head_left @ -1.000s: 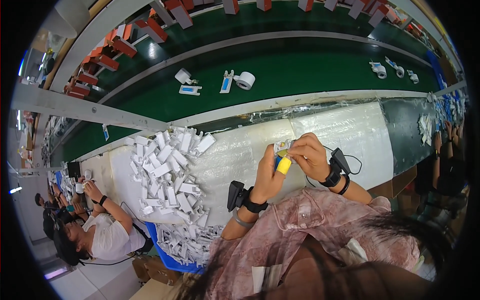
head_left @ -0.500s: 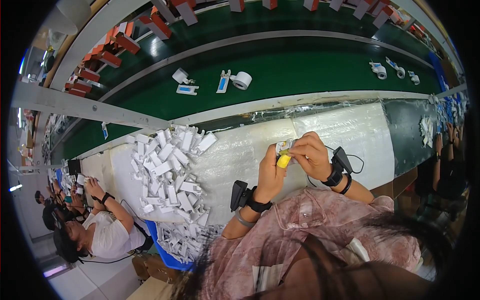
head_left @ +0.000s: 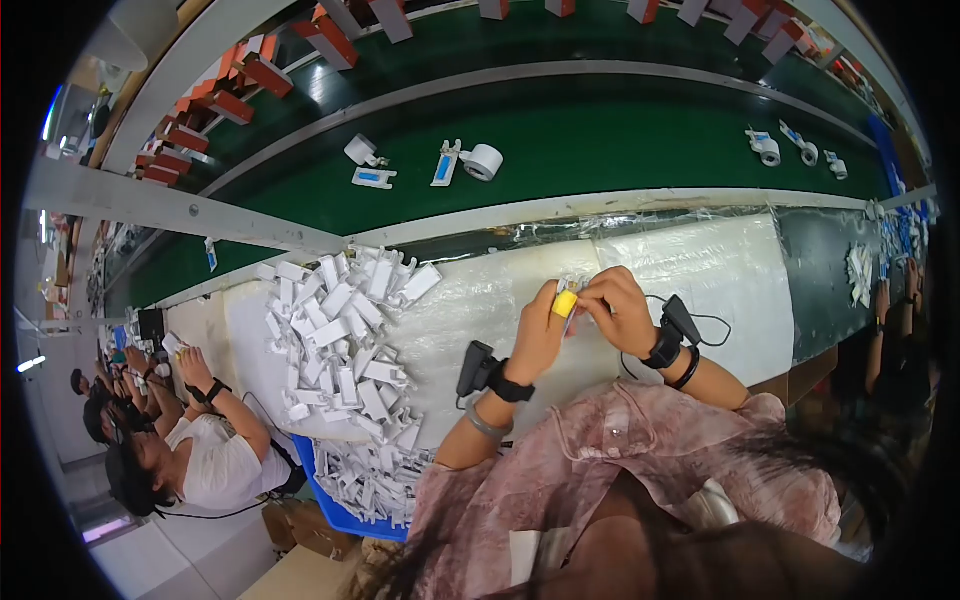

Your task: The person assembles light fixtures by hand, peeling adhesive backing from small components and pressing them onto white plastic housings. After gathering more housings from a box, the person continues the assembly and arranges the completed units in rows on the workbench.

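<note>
Both hands meet above the pale sheet-covered bench. My left hand (head_left: pixel 541 327) is closed on a small part with a bright yellow piece (head_left: pixel 565 303) facing me; a whitish bit shows above the yellow, but the fingers hide the rest. My right hand (head_left: pixel 614 306) pinches at the right side of the same part, and what its fingertips grip is too small to make out. To the left of my hands lies a heap of white plastic holders (head_left: pixel 345 330), spilling toward a blue bin (head_left: pixel 325 500) filled with more of them.
Beyond the bench runs a green conveyor belt (head_left: pixel 600 150) carrying white round-headed parts (head_left: pixel 483 162) and flat pieces with blue strips. Orange-and-white boxes (head_left: pixel 330 42) line its far side. A metal frame bar (head_left: pixel 190 210) crosses at left. Co-workers (head_left: pixel 225 455) sit to both sides.
The small part has turned in my fingers, so its yellow piece now sits higher and faces me. My right fingers have shifted slightly down along its side. The view has shifted a little.
</note>
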`<state>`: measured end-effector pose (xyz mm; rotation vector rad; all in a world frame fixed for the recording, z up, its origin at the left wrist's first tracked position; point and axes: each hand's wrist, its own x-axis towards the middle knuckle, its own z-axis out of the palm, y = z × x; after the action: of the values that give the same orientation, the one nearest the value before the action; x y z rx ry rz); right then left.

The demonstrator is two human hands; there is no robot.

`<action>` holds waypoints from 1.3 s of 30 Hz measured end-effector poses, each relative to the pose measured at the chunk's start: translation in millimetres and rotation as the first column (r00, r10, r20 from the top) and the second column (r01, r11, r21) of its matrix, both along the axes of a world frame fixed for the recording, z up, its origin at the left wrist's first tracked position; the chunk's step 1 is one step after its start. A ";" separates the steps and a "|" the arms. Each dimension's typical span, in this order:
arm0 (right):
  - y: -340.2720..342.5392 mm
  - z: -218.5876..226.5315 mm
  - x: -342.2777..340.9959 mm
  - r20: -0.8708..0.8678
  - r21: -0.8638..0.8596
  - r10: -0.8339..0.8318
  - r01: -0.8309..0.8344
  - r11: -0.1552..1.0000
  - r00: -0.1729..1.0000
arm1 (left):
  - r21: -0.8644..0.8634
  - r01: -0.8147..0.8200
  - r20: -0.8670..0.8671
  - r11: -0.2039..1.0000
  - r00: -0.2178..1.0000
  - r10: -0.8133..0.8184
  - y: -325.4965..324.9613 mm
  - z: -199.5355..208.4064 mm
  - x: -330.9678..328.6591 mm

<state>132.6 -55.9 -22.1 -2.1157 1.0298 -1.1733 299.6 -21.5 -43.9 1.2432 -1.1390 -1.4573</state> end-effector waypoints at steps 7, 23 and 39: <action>-87.5 -39.1 -32.6 0.054 0.224 -0.061 0.048 0.973 0.997 | 0.073 -0.211 0.291 0.975 0.939 0.181 -104.2 -85.4 119.1; -80.2 -67.2 -23.5 -0.269 0.101 0.191 -0.170 0.980 0.944 | -0.586 -0.378 0.804 0.717 -0.159 0.573 -234.6 -130.5 273.4; -25.8 0.3 -2.3 -0.055 0.218 0.228 -0.212 0.953 0.972 | 0.117 0.321 -0.448 0.940 0.861 -0.238 -40.3 7.4 80.4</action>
<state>130.3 -81.7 -21.8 -2.0595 0.8819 -0.8409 380.0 -61.7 -36.5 0.8300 -0.9182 -1.9829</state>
